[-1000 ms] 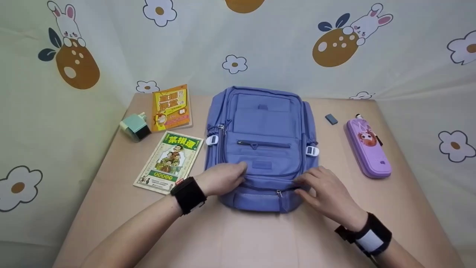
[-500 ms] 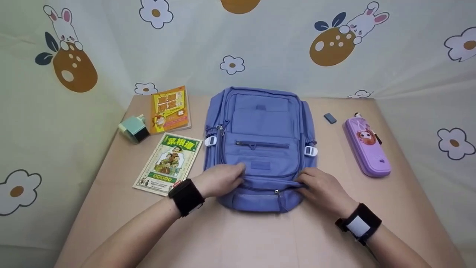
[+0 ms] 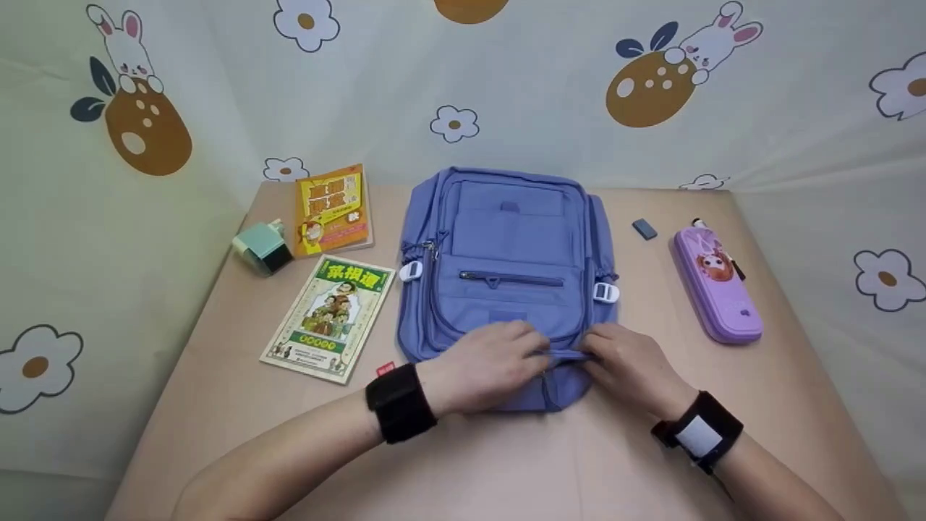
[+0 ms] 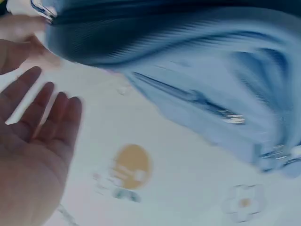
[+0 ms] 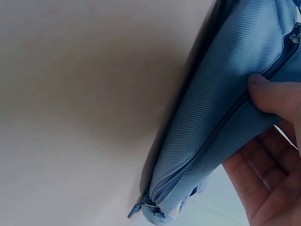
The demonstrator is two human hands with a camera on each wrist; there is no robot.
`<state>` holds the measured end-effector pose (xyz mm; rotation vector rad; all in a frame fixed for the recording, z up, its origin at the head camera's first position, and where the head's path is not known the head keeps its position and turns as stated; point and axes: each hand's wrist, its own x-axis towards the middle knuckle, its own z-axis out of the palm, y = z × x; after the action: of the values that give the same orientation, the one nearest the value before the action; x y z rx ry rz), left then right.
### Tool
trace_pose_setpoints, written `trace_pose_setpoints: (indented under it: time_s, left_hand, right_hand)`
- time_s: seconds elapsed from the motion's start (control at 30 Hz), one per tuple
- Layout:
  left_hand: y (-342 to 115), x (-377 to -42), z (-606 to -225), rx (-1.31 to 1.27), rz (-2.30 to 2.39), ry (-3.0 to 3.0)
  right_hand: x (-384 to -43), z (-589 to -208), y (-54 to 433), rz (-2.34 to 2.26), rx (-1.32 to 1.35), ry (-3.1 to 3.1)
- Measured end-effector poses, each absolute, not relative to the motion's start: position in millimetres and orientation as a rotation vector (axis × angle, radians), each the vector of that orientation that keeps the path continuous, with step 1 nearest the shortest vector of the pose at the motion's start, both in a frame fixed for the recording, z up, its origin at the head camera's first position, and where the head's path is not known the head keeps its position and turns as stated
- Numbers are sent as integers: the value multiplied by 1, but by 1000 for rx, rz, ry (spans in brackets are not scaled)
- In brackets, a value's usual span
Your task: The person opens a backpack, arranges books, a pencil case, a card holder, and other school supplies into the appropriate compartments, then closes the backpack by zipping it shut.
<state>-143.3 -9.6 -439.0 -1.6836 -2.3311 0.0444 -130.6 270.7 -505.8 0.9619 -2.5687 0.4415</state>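
Observation:
A blue backpack (image 3: 514, 231) lies front side up on the table, its bottom toward me. My right hand (image 3: 636, 365) pinches the fabric along the lower front pocket's zipper (image 5: 211, 141) at the bag's lower right, thumb on top and fingers underneath. My left hand (image 3: 492, 365) reaches across the lower pocket close to the metal zipper slider (image 5: 294, 37). In the left wrist view its fingers (image 4: 70, 117) are extended and spread a little, with nothing between them, just short of the bag. The head view hides its fingertips and part of the pocket behind the hand.
Left of the bag lie a green-and-cream book (image 3: 329, 318), an orange book (image 3: 333, 210) and a mint-green box-like object (image 3: 264, 247). To the right are a small blue-grey eraser-like block (image 3: 644, 229) and a purple pencil case (image 3: 720, 289). Patterned cloth (image 3: 535, 94) surrounds the table (image 3: 492, 463).
My left hand has left the left side of the lower pocket and moved right, toward the zipper slider. My right hand has closed on the pocket edge and stayed there.

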Motion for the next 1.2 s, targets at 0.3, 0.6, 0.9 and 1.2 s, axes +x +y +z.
trace_pose_setpoints:
  time_s: [0.3, 0.6, 0.9, 1.2]
  left_hand:
    - [17, -131, -462, -1778, 554, -1945]
    - [-1, -134, -457, -1894, 210, -2230]
    - [-38, -136, -457, -1855, -135, -2369]
    - [-65, -133, -463, -1578, -482, -2523]
  right_hand:
    - [-131, -506, 268, 457, 955, -2593]
    - [-131, -506, 270, 491, 944, -2605]
    - [-130, -505, 271, 492, 947, -2607]
    - [-130, -505, 267, 483, 941, -2594]
